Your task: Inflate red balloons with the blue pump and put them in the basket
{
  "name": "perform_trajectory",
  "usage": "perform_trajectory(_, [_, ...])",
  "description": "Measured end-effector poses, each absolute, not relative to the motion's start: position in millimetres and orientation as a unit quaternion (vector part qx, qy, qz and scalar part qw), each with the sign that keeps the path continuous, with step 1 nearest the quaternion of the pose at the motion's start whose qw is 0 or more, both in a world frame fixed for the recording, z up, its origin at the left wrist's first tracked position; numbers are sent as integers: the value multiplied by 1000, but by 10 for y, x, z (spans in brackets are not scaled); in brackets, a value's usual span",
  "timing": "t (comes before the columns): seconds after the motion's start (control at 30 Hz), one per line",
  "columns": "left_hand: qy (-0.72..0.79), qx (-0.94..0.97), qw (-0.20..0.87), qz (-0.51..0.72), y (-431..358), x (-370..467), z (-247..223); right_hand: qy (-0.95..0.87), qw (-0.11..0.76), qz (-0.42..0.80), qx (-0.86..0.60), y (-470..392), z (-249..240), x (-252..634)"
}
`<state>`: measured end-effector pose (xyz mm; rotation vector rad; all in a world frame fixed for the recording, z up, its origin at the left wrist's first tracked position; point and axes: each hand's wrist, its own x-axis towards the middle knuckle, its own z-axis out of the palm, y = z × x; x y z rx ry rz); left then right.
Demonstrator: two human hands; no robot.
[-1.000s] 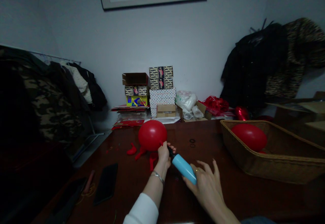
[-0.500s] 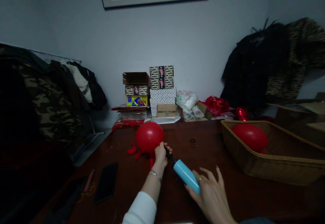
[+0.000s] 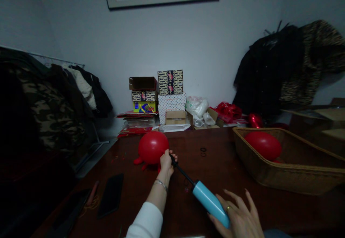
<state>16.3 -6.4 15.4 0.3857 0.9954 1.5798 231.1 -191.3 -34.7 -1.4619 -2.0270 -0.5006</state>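
My left hand (image 3: pixel 166 160) is closed where the neck of an inflated red balloon (image 3: pixel 153 147) meets the black end of a hand balloon pump (image 3: pixel 210 202); the neck itself is hidden by my fingers. A thin black rod shows between this hand and the pump's light blue barrel. My right hand (image 3: pixel 238 214) grips the barrel's near end between thumb and forefinger, its other fingers spread. Under and beside the balloon, limp uninflated red balloons (image 3: pixel 138 161) lie on the dark wooden table (image 3: pixel 215 173).
At the right stands a wicker basket (image 3: pixel 285 171) with another inflated red balloon (image 3: pixel 262 145) in it. Two dark rings (image 3: pixel 203 151) lie mid-table. A black phone (image 3: pixel 110 195) lies at the left. Stacked boxes (image 3: pixel 171 103) and plastic bags (image 3: pixel 198 107) line the back.
My right hand has drawn the blue barrel back towards me and to the right, so more of the black rod shows. My left hand and the balloon have shifted slightly left.
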Motion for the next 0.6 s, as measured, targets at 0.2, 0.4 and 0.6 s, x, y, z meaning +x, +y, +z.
perform_trajectory(0.2, [418,171,585,674,-92,188,131,-755,292,-167,-563,-1884,-225,2175])
perform_trajectory(0.4, [389,184,608,668,-186,340,48,-732,289,-128,-603,-1717,17,1902])
perform_trajectory(0.6, [392,171,612,665,-215,414,37,-725,288,-106,-617,-1532,82,1736])
